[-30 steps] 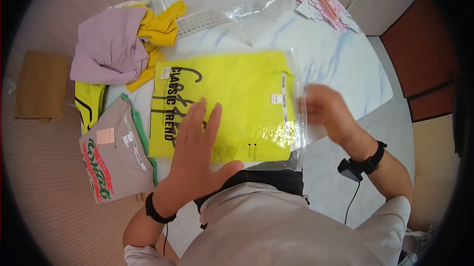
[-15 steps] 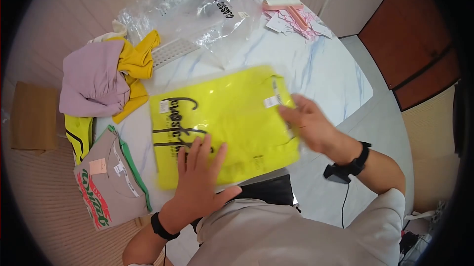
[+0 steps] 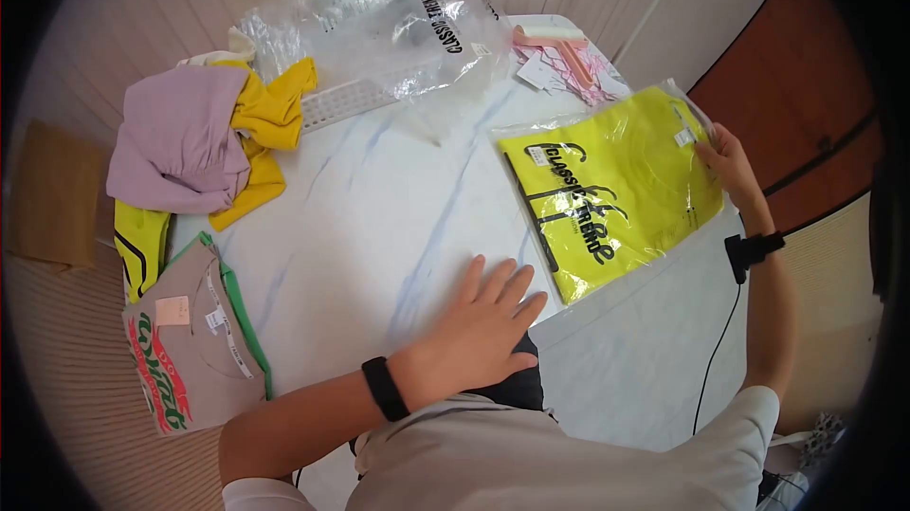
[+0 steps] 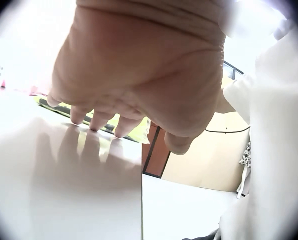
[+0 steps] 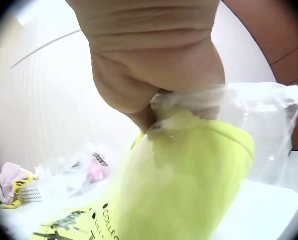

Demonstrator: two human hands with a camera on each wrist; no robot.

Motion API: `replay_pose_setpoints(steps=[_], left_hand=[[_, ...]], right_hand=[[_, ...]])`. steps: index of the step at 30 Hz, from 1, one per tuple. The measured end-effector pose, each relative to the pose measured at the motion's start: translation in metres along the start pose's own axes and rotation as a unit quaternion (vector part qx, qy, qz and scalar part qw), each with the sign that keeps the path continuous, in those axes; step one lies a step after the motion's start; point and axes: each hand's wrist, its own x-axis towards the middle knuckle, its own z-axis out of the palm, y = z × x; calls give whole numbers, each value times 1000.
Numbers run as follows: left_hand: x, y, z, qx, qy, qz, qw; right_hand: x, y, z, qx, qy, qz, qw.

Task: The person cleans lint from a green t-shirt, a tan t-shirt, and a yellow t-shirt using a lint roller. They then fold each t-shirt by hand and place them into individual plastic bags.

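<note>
A folded yellow-green shirt in a clear printed bag lies tilted at the table's right side. The right hand pinches its far right edge, thumb on top; in the right wrist view the right hand grips the bag's end, the shirt bulging below. The left hand is at the table's front edge, left of the bag, fingers spread and palm down. In the left wrist view the left hand's fingertips are at the white tabletop, the shirt behind them.
At the left lie a grey shirt with green edging, a lilac garment and a yellow garment. Empty clear bags lie over a perforated white tray at the back. A pink-handled roller rests on tags with pink strings.
The bagged shirt has moved from the table's middle to the right side, turned, with the right hand now pinching its edge. The left hand has come off it and moved right.
</note>
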Motion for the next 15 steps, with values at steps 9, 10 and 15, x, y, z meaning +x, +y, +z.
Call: replay_pose_setpoints(steps=[9,10,15], left_hand=[[4,11,4,-18,-1,-3,1000],[3,13,2,-18,-4,-3,1000],[-8,22,-8,-37,3,-8,999]], right_hand=[[-41,15,129,-364,27,6,931],[-52,13,152,-427,-8,66,902],[-47,28,150,-414,-10,14,910]])
